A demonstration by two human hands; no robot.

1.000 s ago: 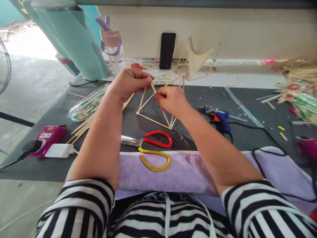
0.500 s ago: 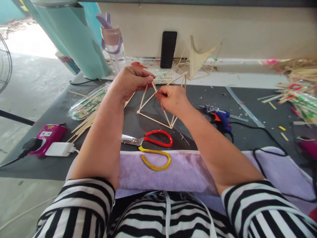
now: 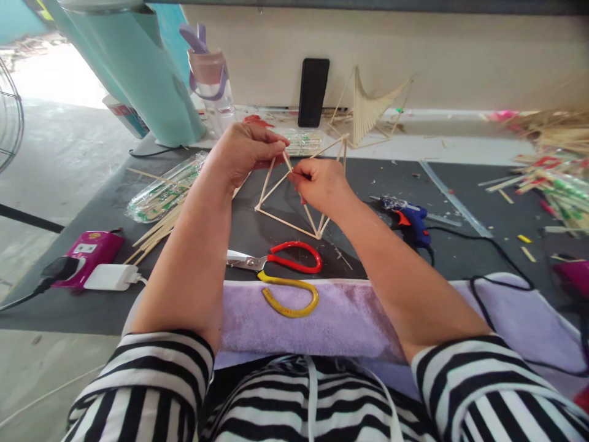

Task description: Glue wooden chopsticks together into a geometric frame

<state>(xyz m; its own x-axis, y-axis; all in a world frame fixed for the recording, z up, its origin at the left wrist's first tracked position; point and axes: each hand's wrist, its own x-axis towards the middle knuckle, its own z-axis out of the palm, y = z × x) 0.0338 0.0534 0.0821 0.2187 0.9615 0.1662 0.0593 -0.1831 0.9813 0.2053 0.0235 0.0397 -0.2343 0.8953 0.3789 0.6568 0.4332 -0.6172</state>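
Observation:
A frame of thin wooden sticks [image 3: 288, 222] stands on the dark table in front of me, its sticks meeting at corners. My left hand [image 3: 248, 150] pinches the frame's upper left corner between thumb and fingers. Just to the right, my right hand [image 3: 319, 183] is closed on a slanting stick a little below that corner; its fingertips are partly hidden. Close to my body lie scissors [image 3: 264, 264] with one red and one yellow handle, the yellow one resting on a purple cloth [image 3: 340, 316].
A blue glue gun [image 3: 414, 222] with a black cord lies at right, near clear glue sticks [image 3: 453, 196]. Loose sticks [image 3: 154, 236] and a bagged bundle [image 3: 168, 190] are at left, beside a pink power socket [image 3: 94, 255]. Behind stand a phone [image 3: 313, 92], a bottle [image 3: 211, 86] and a finished-looking stick model [image 3: 368, 110].

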